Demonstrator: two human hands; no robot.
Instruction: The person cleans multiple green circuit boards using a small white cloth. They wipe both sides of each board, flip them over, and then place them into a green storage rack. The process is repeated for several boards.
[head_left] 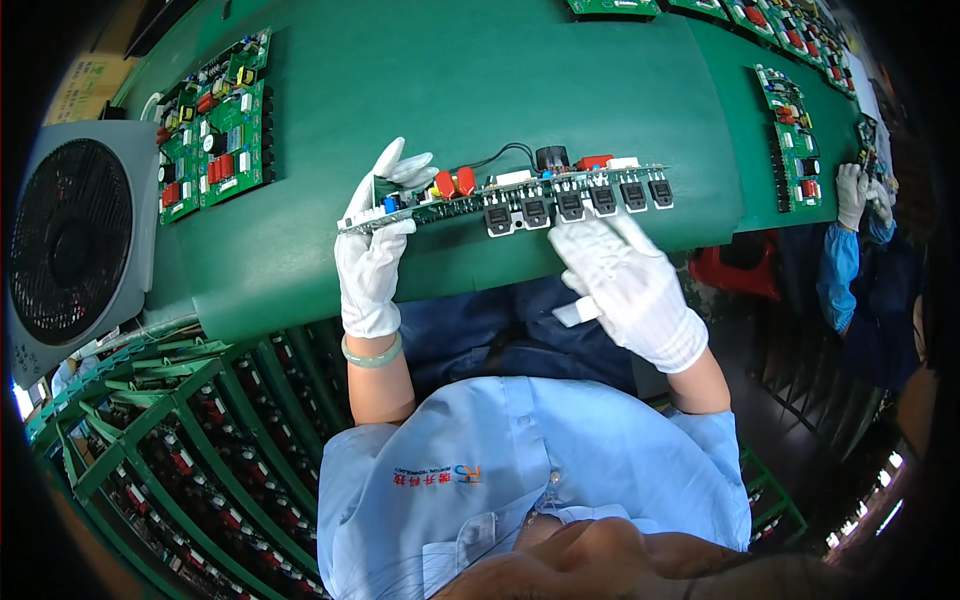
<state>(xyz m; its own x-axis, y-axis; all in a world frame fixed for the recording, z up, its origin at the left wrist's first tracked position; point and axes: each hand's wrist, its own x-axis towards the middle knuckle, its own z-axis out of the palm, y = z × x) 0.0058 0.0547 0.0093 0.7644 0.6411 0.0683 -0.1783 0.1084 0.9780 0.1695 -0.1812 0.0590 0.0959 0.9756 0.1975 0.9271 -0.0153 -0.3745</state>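
Observation:
A green circuit board [540, 187] is tilted up on edge above the bench, with a row of black flat-bodied components [570, 205] facing me. Red blocks, a black cylinder and a looped black wire stand along its far side. My left hand [372, 255], in a white glove, grips the board's left end between thumb and fingers. Also gloved, my right hand [635, 295] has its fingers stretched toward the black components, their tips at or touching the lower edge. A small white flat bit [577, 312] shows by its thumb; whether it is glove cloth I cannot tell.
Finished-looking circuit boards [215, 140] lie at the left, another [793, 140] at the right, and more [790, 35] at the far right. A fan [70, 240] stands left of the green bench [470, 80]. Green racks of boards [190, 430] are lower left. A co-worker's gloved hands [860, 193] work at right.

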